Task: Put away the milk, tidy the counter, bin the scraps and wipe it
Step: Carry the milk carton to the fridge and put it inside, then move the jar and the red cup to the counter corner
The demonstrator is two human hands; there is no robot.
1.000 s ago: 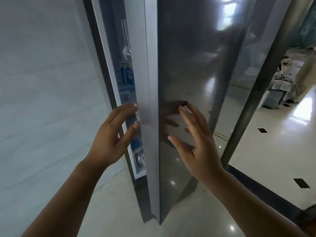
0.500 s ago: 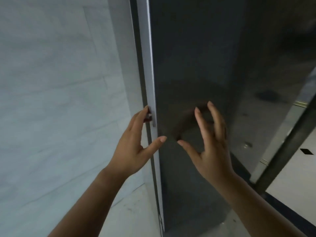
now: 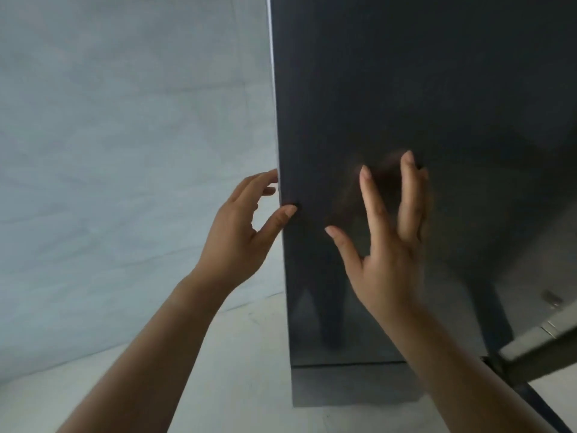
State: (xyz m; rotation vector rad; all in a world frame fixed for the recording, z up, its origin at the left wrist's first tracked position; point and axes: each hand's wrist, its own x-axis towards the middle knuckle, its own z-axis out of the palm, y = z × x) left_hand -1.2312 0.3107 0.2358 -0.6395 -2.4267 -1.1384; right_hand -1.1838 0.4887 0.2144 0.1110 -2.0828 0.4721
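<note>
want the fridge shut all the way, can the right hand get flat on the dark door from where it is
Probably yes. The right hand is spread open right in front of the dark door, fingers at or nearly on it, and nothing lies between. The left hand is at the door's left edge, clear of it.

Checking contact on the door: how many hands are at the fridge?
2: the left hand at the dark glossy fridge door's left edge, the right hand spread against its front.

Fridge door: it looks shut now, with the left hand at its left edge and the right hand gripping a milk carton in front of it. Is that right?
Not quite. The head view shows the right hand empty, fingers spread against the dark fridge door; no milk carton is visible. The rest holds: the door looks shut, and the left hand is at its left edge.
</note>
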